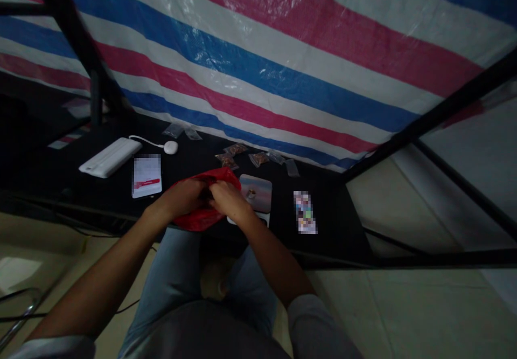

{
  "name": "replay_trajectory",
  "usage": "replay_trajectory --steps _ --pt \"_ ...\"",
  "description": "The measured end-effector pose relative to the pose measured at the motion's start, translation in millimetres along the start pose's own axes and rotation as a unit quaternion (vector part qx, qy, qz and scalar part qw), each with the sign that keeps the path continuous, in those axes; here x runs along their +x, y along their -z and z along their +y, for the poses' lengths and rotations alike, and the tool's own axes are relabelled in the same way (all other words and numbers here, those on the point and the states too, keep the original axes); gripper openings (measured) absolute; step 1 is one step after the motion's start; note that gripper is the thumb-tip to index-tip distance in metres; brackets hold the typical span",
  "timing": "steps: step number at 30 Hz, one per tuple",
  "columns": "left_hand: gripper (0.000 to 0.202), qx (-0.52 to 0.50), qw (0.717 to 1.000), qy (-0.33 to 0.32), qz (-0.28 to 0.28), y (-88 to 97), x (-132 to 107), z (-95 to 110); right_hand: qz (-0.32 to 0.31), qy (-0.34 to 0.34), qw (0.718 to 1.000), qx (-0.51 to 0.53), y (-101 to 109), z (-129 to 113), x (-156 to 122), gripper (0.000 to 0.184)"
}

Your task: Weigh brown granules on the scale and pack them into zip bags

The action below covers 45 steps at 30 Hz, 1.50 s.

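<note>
your left hand (pixel 180 197) and your right hand (pixel 230 197) are together, both clamped on the bunched red plastic bag (pixel 194 220), which sits near the front edge of the black table (pixel 335 224). just right of the bag, partly under your right hand, lies a silver square plate (pixel 258 184) with a small round object (pixel 251 193) on it. left of the bag is a white card with a red mark (pixel 146 177); well right of it, a blurred printed strip (pixel 305 212). beyond the bag sit small clear packets of something brown (pixel 235 149) and, farther left, a white power bank (pixel 110 157) corded to a round white puck (pixel 170 147) — and past them all, a striped tarp (pixel 258 62).
</note>
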<state>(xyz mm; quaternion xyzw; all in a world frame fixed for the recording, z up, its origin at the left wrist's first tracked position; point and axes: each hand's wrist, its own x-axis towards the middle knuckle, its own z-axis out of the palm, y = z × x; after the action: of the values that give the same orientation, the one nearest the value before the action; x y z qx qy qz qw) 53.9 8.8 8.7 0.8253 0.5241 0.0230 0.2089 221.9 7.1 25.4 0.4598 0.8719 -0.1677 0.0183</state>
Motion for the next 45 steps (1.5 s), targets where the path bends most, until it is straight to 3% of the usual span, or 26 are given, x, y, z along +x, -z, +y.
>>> replay_trajectory --steps 5,11,22,28,32,37,41,45 --pt "0.035 -0.032 0.999 -0.017 0.013 -2.4 3.4 -2.8 -0.001 -0.009 1.0 0.03 -5.1 2.4 -1.0 0.021" --pt "0.027 -0.031 0.999 -0.013 0.006 -0.7 3.2 -5.0 0.017 -0.022 0.999 0.04 -9.4 3.8 -3.3 0.013" --pt "0.029 -0.014 1.0 -0.008 -0.001 10.8 0.7 -3.9 0.061 -0.027 0.997 0.05 -4.5 10.8 -6.6 0.023" --pt "0.031 -0.02 1.0 -0.014 -0.011 7.6 2.3 -9.6 0.09 -0.03 0.991 0.099 5.1 13.3 -15.0 0.021" --pt "0.032 -0.025 0.999 -0.022 -0.024 4.3 3.8 -11.8 0.124 -0.032 0.977 0.169 24.0 27.2 -34.8 0.015" --pt "0.031 -0.057 0.997 -0.048 -0.006 8.0 3.6 -5.7 0.188 -0.067 0.953 0.23 47.9 62.4 -64.7 0.016" --pt "0.031 -0.093 0.993 -0.07 0.004 12.9 7.5 5.3 0.186 -0.092 0.957 0.202 51.5 81.9 -71.8 0.016" --pt "0.03 -0.115 0.988 -0.099 0.015 13.2 15.1 14.6 0.154 -0.076 0.968 0.184 47.3 84.8 -68.8 0.014"
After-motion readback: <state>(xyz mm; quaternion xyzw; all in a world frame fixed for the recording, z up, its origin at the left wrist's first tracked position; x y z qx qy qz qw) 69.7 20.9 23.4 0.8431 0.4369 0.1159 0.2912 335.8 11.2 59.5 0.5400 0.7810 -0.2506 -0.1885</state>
